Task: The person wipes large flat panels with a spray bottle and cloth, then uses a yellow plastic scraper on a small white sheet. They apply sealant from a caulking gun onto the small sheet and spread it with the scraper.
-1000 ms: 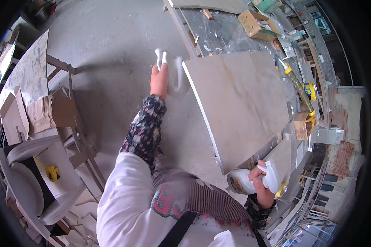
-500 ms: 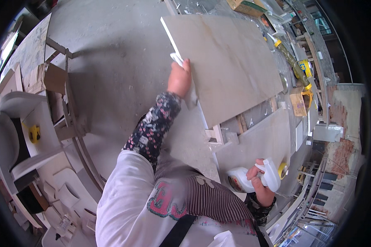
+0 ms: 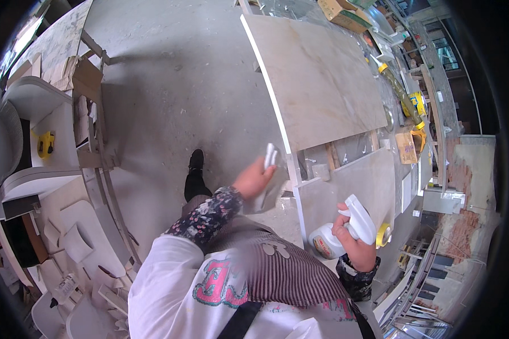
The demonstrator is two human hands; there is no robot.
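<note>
My left hand [image 3: 253, 179] is closed round a white cloth [image 3: 271, 153], which sticks up past the fingers and hangs down below them. That hand is in the air just left of the slabs' edges, touching neither. My right hand [image 3: 357, 248] grips a white spray bottle [image 3: 327, 242] by its neck and trigger head, the bottle tilted with its body to the left. Beneath the bottle lies a smaller beige slab [image 3: 359, 176] with a white front edge. Farther off is a larger beige slab [image 3: 322, 79] with faint brown veining.
Beyond the slabs lie a caulking gun [image 3: 400, 93], a small cardboard box [image 3: 406, 148] and a yellow tape roll [image 3: 383, 234]. At far right back stands an open carton [image 3: 345, 14]. On the left, a bench holds curved white panels [image 3: 42, 101] and a yellow tape measure [image 3: 46, 144].
My left hand has drawn back with the cloth, away from the large slab's edge toward my body. My right hand still holds the spray bottle in nearly the same place. A shoe now shows on the floor.
</note>
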